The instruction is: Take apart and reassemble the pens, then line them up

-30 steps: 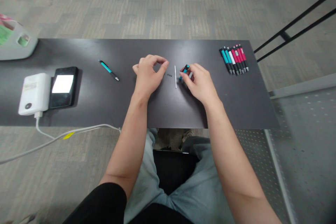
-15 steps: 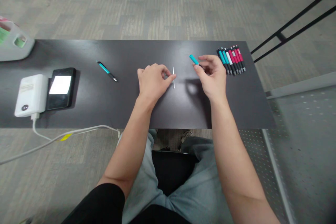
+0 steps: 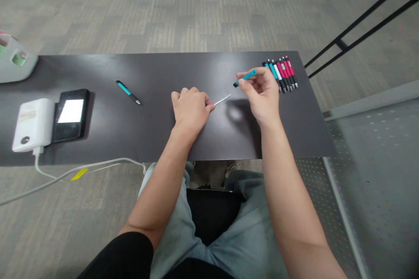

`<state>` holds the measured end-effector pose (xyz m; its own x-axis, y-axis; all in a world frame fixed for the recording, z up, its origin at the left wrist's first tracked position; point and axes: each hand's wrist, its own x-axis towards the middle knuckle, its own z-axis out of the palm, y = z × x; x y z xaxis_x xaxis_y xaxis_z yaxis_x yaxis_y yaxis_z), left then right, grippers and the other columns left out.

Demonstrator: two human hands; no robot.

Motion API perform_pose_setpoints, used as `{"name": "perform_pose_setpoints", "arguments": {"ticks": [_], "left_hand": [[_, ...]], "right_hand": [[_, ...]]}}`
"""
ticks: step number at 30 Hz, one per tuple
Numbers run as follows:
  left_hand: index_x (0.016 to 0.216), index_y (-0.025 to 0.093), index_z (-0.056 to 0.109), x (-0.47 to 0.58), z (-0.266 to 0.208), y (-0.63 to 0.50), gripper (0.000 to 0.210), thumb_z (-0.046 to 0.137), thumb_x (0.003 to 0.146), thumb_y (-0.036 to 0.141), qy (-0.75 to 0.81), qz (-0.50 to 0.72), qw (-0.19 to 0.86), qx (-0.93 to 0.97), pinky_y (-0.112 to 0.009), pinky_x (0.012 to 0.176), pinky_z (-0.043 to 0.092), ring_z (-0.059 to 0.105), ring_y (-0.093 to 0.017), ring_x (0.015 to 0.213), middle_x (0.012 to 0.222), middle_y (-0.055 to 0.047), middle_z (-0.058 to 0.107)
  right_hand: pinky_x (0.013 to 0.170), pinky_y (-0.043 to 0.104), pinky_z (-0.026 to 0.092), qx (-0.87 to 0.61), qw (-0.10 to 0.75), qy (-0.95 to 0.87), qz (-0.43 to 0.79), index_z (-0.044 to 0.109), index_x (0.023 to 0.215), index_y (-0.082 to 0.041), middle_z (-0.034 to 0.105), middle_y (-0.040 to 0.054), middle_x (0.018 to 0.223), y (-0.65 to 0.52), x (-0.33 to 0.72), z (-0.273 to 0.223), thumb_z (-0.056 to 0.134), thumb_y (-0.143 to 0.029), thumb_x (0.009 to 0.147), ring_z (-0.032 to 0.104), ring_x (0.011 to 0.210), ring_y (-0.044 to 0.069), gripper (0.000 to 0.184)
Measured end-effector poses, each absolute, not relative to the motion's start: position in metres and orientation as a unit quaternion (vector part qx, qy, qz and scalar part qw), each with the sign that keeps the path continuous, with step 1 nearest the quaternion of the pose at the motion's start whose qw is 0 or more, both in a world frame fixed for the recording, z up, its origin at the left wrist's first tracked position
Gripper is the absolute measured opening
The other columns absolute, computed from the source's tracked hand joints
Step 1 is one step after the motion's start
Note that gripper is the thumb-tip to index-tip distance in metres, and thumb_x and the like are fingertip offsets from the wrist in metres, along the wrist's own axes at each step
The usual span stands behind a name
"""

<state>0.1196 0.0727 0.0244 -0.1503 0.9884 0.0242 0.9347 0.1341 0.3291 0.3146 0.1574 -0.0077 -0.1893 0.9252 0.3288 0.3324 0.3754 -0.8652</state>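
In my left hand [image 3: 191, 108], thumb and fingers pinch one end of a thin white pen refill [image 3: 223, 99]. It points right and away from me, low over the dark table [image 3: 157, 135]. My right hand [image 3: 263, 91] holds a teal pen barrel [image 3: 247, 76] between thumb and fingers, above the table. The barrel's dark end faces left, toward the refill, with a gap between the two. Close behind the right hand lies a row of several pens [image 3: 282, 74] in teal, white and red, all with black grips.
A teal and black pen [image 3: 127, 92] lies alone left of my hands. Farther left are a black device with a lit screen [image 3: 70, 113] and a white power bank [image 3: 34, 124] with a cable [image 3: 94, 166]. A whitish plastic container [image 3: 18, 61] stands at the far left.
The refill has swung from pointing away from me to slanting rightward, now pinched at its end by my left hand. The barrel in my right hand has turned, its dark end now facing left.
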Motion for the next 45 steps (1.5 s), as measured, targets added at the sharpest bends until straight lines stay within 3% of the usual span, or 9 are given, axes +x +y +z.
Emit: {"name": "perform_pose_setpoints", "arguments": {"ticks": [6, 11, 16, 19, 21, 27, 33, 39, 45], "left_hand": [[0.091, 0.025, 0.086, 0.122, 0.022, 0.072, 0.019, 0.081, 0.109, 0.031, 0.73, 0.121, 0.097, 0.665, -0.067, 0.11, 0.045, 0.067, -0.048, 0.127, 0.125, -0.019, 0.082], [0.097, 0.026, 0.079, 0.114, 0.019, 0.073, 0.018, 0.071, 0.114, 0.028, 0.737, 0.179, 0.112, 0.642, -0.064, 0.114, 0.047, 0.075, -0.041, 0.113, 0.109, -0.013, 0.086], [0.114, 0.026, 0.079, 0.093, 0.01, 0.087, 0.012, 0.078, 0.106, 0.018, 0.668, 0.394, 0.238, 0.585, -0.042, 0.099, 0.06, 0.078, -0.025, 0.095, 0.1, -0.003, 0.086], [0.114, 0.025, 0.081, 0.084, 0.005, 0.097, 0.012, 0.088, 0.105, 0.031, 0.581, 0.534, 0.292, 0.541, -0.032, 0.086, 0.062, 0.079, -0.021, 0.091, 0.1, -0.004, 0.086], [0.108, 0.026, 0.08, 0.084, 0.006, 0.101, 0.024, 0.094, 0.104, 0.045, 0.543, 0.584, 0.314, 0.516, -0.03, 0.084, 0.065, 0.08, -0.019, 0.089, 0.101, -0.004, 0.086], [0.1, 0.027, 0.073, 0.093, 0.012, 0.1, 0.045, 0.101, 0.098, 0.062, 0.509, 0.626, 0.345, 0.479, -0.032, 0.086, 0.071, 0.085, -0.02, 0.088, 0.101, -0.005, 0.089], [0.098, 0.023, 0.076, 0.092, 0.007, 0.099, 0.054, 0.104, 0.09, 0.069, 0.49, 0.607, 0.387, 0.492, -0.034, 0.091, 0.071, 0.088, -0.023, 0.097, 0.101, -0.007, 0.09], [0.098, 0.024, 0.078, 0.087, 0.006, 0.099, 0.054, 0.101, 0.091, 0.073, 0.492, 0.624, 0.358, 0.491, -0.037, 0.095, 0.07, 0.088, -0.025, 0.104, 0.106, -0.008, 0.09], [0.098, 0.022, 0.084, 0.089, -0.001, 0.098, 0.066, 0.103, 0.081, 0.083, 0.48, 0.573, 0.401, 0.53, -0.041, 0.1, 0.069, 0.087, -0.029, 0.11, 0.112, -0.012, 0.091]], "right_hand": [[0.109, 0.056, 0.071, -0.468, 0.471, -0.678, 0.315, 0.076, 0.138, -0.036, 0.084, 0.0087, 0.132, 0.158, 0.323, 0.008, 0.076, -0.072, 0.111, 0.082, 0.134, 0.035, 0.045], [0.11, 0.053, 0.07, -0.484, 0.471, -0.658, 0.334, 0.077, 0.127, -0.033, 0.084, 0.0083, 0.127, 0.159, 0.338, 0.005, 0.082, -0.072, 0.106, 0.083, 0.126, 0.032, 0.045], [0.103, 0.047, 0.07, -0.398, 0.47, -0.683, 0.392, 0.076, 0.113, -0.032, 0.083, 0.003, 0.112, 0.159, 0.339, -0.015, 0.095, -0.074, 0.093, 0.082, 0.106, 0.026, 0.05], [0.101, 0.045, 0.07, -0.368, 0.476, -0.674, 0.428, 0.076, 0.107, -0.031, 0.083, 0.0008, 0.104, 0.16, 0.331, -0.024, 0.102, -0.065, 0.087, 0.08, 0.097, 0.024, 0.047], [0.103, 0.045, 0.07, -0.369, 0.455, -0.683, 0.436, 0.077, 0.104, -0.03, 0.084, 0.001, 0.102, 0.157, 0.325, -0.025, 0.101, -0.057, 0.088, 0.079, 0.096, 0.024, 0.04], [0.102, 0.045, 0.069, -0.341, 0.412, -0.737, 0.413, 0.082, 0.104, -0.028, 0.085, 0.0019, 0.102, 0.143, 0.309, -0.018, 0.092, -0.04, 0.094, 0.08, 0.097, 0.025, 0.019], [0.099, 0.043, 0.068, -0.331, 0.422, -0.74, 0.406, 0.083, 0.107, -0.028, 0.085, 0.0023, 0.103, 0.142, 0.304, -0.019, 0.089, -0.04, 0.096, 0.079, 0.096, 0.025, 0.017], [0.095, 0.042, 0.068, -0.347, 0.408, -0.743, 0.4, 0.085, 0.107, -0.028, 0.085, 0.002, 0.101, 0.143, 0.306, -0.02, 0.09, -0.04, 0.095, 0.077, 0.092, 0.024, 0.017], [0.095, 0.042, 0.068, -0.317, 0.421, -0.744, 0.41, 0.085, 0.107, -0.028, 0.086, 0.0021, 0.102, 0.143, 0.304, -0.02, 0.088, -0.039, 0.097, 0.078, 0.092, 0.024, 0.015]]}}
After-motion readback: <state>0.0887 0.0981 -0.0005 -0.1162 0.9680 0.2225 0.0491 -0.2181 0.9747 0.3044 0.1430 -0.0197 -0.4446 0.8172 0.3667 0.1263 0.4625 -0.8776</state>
